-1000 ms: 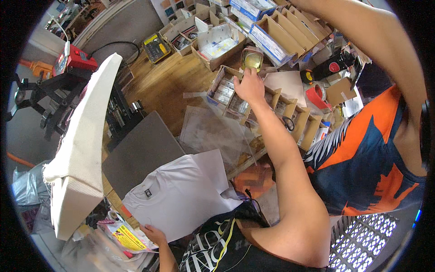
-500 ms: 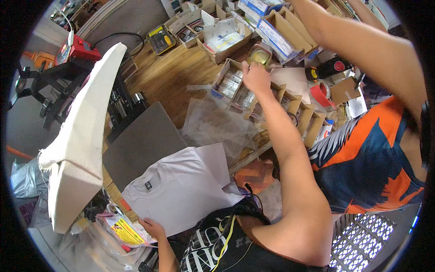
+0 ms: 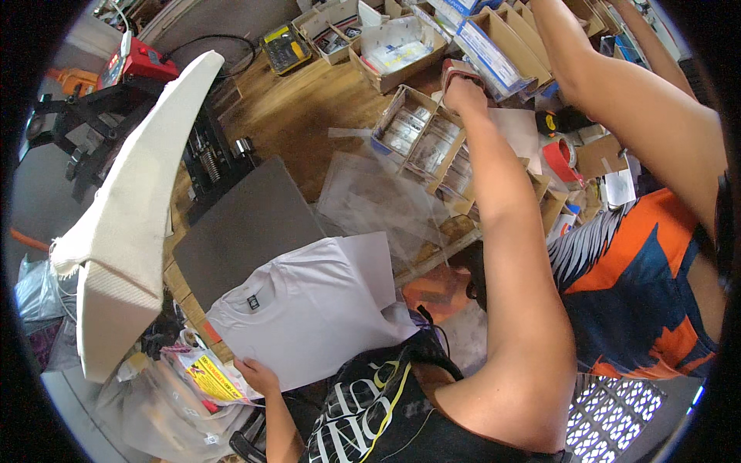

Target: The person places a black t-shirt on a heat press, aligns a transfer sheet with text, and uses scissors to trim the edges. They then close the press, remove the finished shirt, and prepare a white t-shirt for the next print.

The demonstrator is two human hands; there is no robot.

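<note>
A white T-shirt [image 3: 309, 309] lies over the near end of a dark grey flat plate [image 3: 247, 231] and hangs toward my lap. At its lower left edge my left hand [image 3: 259, 378] grips the cloth, its fingers partly hidden. My right arm reaches far across the table. There my right hand [image 3: 468, 96] is closed round a roll of tape [image 3: 461, 69] with a reddish-brown edge, held above the divided cardboard box [image 3: 409, 127] of small clear packets. Clear plastic sheets [image 3: 370, 201] lie beside the plate.
Another person in an orange and blue jersey [image 3: 625, 270] stands at right, one arm [image 3: 633, 92] stretched toward upright cardboard boxes [image 3: 505, 54]. A red tape roll [image 3: 559, 160] sits near them. At left are a cream padded cover [image 3: 143, 185] and a red control box [image 3: 135, 62].
My right hand has closed on the tape roll and turned it edge-on, lifting it slightly. My left hand stays at the T-shirt. The whole view has shifted a little.
</note>
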